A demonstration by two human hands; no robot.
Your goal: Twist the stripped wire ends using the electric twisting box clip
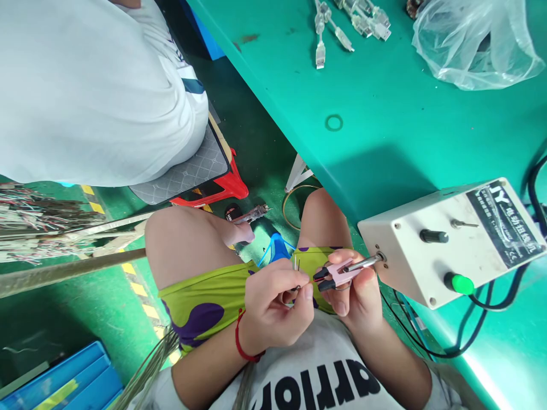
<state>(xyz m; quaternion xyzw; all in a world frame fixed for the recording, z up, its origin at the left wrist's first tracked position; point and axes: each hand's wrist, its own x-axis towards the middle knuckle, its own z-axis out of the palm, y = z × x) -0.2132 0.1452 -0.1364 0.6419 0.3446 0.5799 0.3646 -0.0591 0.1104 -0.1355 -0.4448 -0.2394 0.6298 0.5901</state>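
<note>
My left hand [277,304], with a red cord round the wrist, is closed in a pinch on thin wires [296,265]; their short ends poke up above the fingers. Close beside it, my right hand [356,293] grips a pink clip [341,275] with black-covered jaw tips. Those tips point at my left fingertips and stand slightly apart. The clip sits on the metal shaft [363,263] that comes out of a white wire-twisting machine [410,245]. Grey cables [149,364] run beneath my left forearm. My fingers hide most of the held wires.
The machine stands on a green table [371,125], with a knob, a switch and a green button [462,283]. Clear USB cables [320,54] and a plastic bag [474,51] lie farther back. A person in white [98,97] sits at left near wire bundles [43,222].
</note>
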